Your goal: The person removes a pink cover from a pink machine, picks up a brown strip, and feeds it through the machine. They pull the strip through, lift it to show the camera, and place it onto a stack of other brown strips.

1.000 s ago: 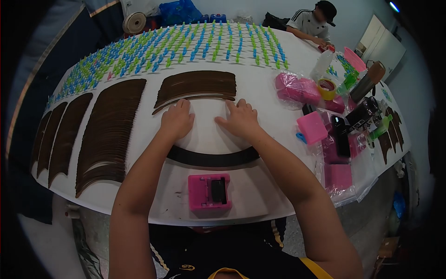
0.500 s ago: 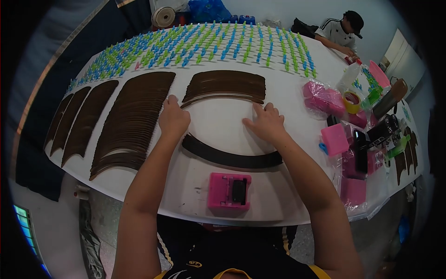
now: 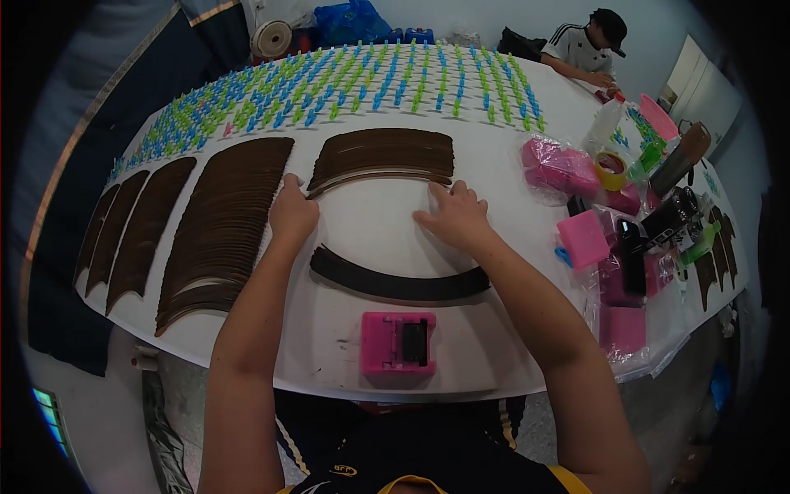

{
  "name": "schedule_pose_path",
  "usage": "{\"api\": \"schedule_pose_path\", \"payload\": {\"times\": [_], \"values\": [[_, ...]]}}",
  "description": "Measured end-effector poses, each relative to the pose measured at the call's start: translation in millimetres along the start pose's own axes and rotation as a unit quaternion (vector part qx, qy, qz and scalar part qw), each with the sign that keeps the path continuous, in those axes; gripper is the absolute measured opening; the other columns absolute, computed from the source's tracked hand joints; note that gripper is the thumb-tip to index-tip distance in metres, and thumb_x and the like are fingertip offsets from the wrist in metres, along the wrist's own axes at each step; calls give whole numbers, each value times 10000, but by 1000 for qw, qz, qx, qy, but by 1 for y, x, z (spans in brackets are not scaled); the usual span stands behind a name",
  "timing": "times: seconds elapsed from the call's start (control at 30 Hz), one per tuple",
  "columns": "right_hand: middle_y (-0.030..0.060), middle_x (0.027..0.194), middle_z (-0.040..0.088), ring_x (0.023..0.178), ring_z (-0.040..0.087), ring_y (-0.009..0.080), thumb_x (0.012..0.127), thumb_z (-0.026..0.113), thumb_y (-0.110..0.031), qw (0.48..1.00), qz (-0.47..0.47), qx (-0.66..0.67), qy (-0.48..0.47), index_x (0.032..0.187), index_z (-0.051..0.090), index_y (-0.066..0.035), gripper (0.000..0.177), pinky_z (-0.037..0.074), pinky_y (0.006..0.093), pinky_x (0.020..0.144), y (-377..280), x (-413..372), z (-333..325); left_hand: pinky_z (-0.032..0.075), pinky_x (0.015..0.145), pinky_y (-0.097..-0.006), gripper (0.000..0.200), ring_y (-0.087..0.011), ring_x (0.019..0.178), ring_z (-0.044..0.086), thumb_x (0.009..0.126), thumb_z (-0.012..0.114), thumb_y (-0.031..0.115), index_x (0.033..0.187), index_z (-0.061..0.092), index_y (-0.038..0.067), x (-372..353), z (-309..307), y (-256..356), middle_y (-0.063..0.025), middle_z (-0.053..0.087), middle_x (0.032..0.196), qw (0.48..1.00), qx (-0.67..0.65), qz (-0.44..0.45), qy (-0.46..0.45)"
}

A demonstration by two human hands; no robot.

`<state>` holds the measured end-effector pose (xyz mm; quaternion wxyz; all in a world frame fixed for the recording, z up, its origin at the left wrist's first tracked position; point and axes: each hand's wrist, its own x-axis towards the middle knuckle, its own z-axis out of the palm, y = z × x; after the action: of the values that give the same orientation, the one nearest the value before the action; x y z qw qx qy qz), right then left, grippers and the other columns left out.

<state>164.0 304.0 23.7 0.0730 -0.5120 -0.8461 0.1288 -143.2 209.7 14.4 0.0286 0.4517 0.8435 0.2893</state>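
Observation:
A stack of thin, curved brown strips (image 3: 383,151) lies on the white table, its front strips slightly apart from the rest. At the left end of the front strip, my left hand (image 3: 295,212) is closed, with the strip's tip against its thumb side. My right hand (image 3: 457,216) has its thumb spread away from the other fingers, and its fingertips reach the strip's right end. Below both hands rests a wider, dark curved band (image 3: 395,278). Nearest my body sits a pink block-shaped device (image 3: 398,344) with a black part on it.
Larger fanned stacks of brown strips (image 3: 222,226) lie to the left. Rows of blue and green clips (image 3: 329,86) stand at the back. On the right are pink sponge-like blocks (image 3: 583,240), a tape roll (image 3: 610,170) and bottles. A person (image 3: 588,49) sits at the far right corner.
The whole view has shifted slightly, so the table's contents appear a little further left. Both hands stay by the ends of the front strip, with little visible movement against the stack.

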Motion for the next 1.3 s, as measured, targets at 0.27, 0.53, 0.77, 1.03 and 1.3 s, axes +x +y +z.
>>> {"api": "schedule_pose_path", "payload": {"times": [0.27,0.53,0.77,1.03,1.3], "values": [[206,1431,543,1326,542,389,913,651,-631,999,32,-5,-5,1548,511,-176,793,419,586,1075,-5,6,-3,547,881,-509,464,-402,1005,719,837,635,62,1294,557,53,-1,0,2,-178,741,1018,1000,-13,8,4],[202,1448,545,1342,542,386,927,630,-640,998,48,-17,-24,1563,497,-185,793,421,584,1077,-12,8,-8,560,887,-521,412,-410,1006,707,850,653,61,1257,584,69,-11,9,-2,-183,684,1156,988,28,89,120],[194,1478,536,1369,532,371,934,622,-646,998,56,-26,-29,1605,461,-201,821,417,581,1093,-14,7,-10,567,859,-551,325,-441,981,691,893,630,138,1203,592,46,-37,27,44,-177,621,1223,964,70,246,-72],[188,1483,535,1383,526,367,929,627,-666,998,50,-20,-28,1610,456,-203,841,410,575,1104,-12,6,-11,538,957,-537,411,-416,1111,660,976,599,246,1303,524,9,-33,30,68,-195,585,1331,966,105,199,-125],[186,1478,542,1381,534,360,928,628,-666,998,57,-20,-24,1607,461,-204,838,409,569,1105,-14,6,-12,527,980,-541,436,-424,1154,647,997,570,279,1332,492,12,-29,28,70,-204,556,1394,965,104,187,-152]]}}
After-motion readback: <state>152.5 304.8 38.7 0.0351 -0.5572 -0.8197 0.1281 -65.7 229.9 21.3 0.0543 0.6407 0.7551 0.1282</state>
